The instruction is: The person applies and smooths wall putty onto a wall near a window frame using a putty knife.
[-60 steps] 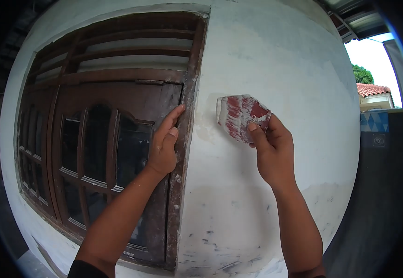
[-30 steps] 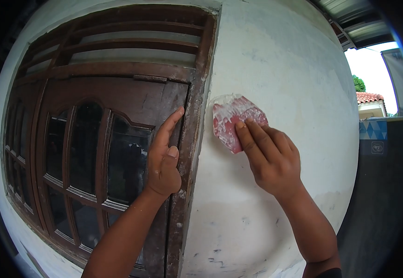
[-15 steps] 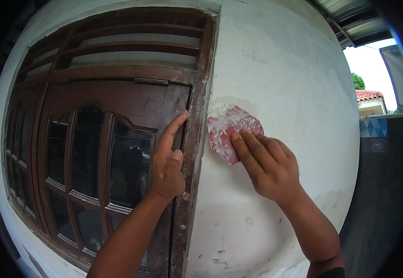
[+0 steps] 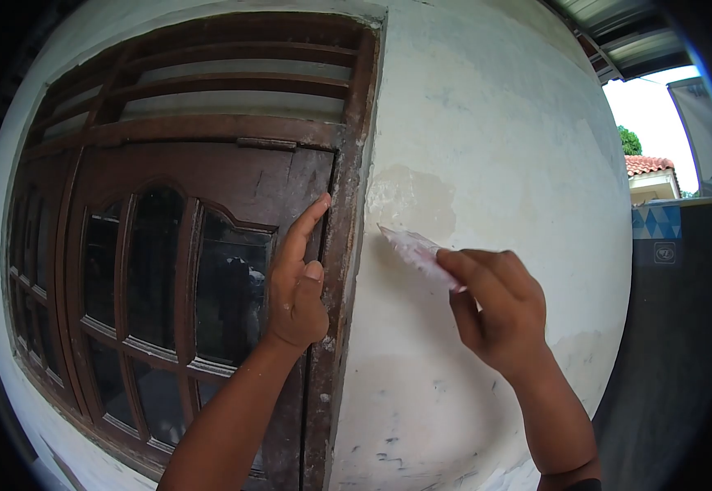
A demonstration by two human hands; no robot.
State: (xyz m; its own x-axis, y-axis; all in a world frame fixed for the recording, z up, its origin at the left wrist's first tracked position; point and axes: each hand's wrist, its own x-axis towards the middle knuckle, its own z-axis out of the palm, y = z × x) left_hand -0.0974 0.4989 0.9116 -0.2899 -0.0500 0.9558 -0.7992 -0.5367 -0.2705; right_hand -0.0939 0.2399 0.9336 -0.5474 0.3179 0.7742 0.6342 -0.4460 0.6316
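Observation:
In my right hand (image 4: 499, 307) is a thin reddish putty spreader (image 4: 415, 254), gripped between thumb and fingers. White paste smears its visible face. It is turned nearly edge-on, and its tip points up and left toward the wall beside the door frame. A darker, damp-looking patch of filler (image 4: 421, 200) lies on the white wall (image 4: 519, 180) just above the spreader. My left hand (image 4: 297, 290) is at the brown wooden door frame (image 4: 341, 245), fingers stretched upward along the door's edge and holding nothing.
The brown door (image 4: 233, 176) with dark glass panes (image 4: 155, 262) fills the left side. Slatted wood (image 4: 233, 82) runs above it. On the right stand a dark panel with a blue-and-white pattern (image 4: 656, 222) and, beyond, a tiled roof (image 4: 649, 165).
My right hand has drawn the spreader down and away from the patch, tilting it from face-on to nearly edge-on. More of the damp patch shows. My left hand stays in place.

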